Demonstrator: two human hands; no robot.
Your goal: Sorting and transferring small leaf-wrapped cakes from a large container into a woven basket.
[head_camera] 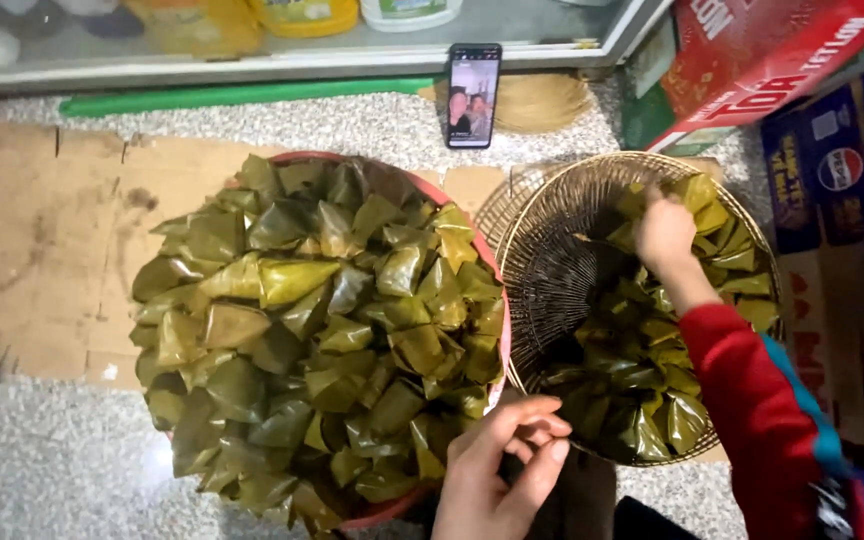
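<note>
Over the wire basket (pixel 542 250), the right hand (pixel 664 232) in a red sleeve (pixel 752 400) closes its fingers on a leaf parcel (pixel 697 192) at the top of the pile. Lower down, the left hand (pixel 502 470) hovers beside the heaped red basin (pixel 497 270), fingers curled together, holding nothing visible. Beyond, a phone (pixel 473 95) stands upright.

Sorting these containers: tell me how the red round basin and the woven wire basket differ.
The red round basin is solid-rimmed and heaped over its rim with green leaf-wrapped parcels; the woven wire basket is open mesh, only partly filled, its left side bare. Both are round and hold the same parcels.
</note>
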